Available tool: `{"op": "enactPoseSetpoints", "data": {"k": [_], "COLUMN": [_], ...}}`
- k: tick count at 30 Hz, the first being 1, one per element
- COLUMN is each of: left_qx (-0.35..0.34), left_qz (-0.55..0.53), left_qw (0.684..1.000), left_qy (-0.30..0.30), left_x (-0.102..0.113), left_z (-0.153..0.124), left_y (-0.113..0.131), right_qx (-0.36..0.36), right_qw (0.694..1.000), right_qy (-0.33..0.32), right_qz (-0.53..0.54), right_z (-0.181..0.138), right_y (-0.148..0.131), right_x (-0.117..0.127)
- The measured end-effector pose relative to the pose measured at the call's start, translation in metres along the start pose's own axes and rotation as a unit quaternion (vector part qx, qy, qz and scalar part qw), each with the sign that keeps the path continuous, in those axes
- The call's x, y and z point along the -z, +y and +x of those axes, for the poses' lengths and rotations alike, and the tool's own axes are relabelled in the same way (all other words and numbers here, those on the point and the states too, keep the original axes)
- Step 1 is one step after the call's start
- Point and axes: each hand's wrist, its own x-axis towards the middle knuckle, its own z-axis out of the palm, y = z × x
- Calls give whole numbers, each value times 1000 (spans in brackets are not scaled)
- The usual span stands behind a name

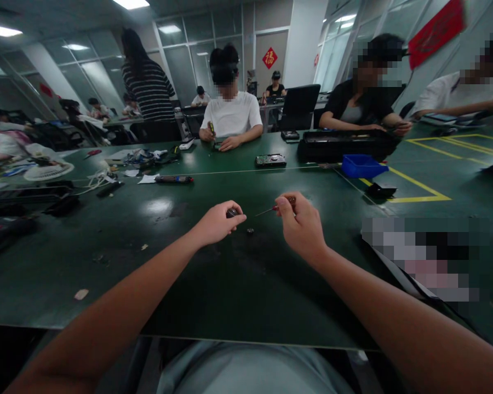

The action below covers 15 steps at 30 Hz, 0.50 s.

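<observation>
In the middle of the head view, my left hand [219,223] is closed around a small dark rounded part [231,212], mostly covered by the fingers. To its right, my right hand [299,224] grips a screwdriver [265,212] by its handle. The thin shaft points left toward my left hand, with its tip apart from the dark part. Below and between the hands, a small dark metallic piece [250,231] lies on the green table [238,290].
Ahead lie an opened hard drive [270,160], a blue bin [363,166], a long black casing [347,145] and a dark cylindrical tool [175,179]. Cables and parts clutter the left. A blurred-out flat object [427,262] is at right. Across the table, a person [231,117] holds a yellow-black tool.
</observation>
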Motion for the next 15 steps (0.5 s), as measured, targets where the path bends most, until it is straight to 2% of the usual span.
{"op": "enactPoseSetpoints", "data": {"k": [3,7,11,15], "left_qx": [-46,-46,-59,-76], "left_qz": [133,225,264,208], "left_qw": [990,969,957,971], "left_qy": [-29,-89,-106,-96], "left_x": [-7,-17,-23,-19], "left_z": [5,10,12,15], "left_y": [-2,-4,-3,-8], "right_qx": [5,6,7,11], "right_qw": [1000,1000,1000,1000], "right_qy": [1,1,-5,-9], "right_qz": [4,4,10,9], "right_z": [-1,-1,0,-1], "right_y": [1,2,2,2], "right_x": [-1,-1,-1,-1]}}
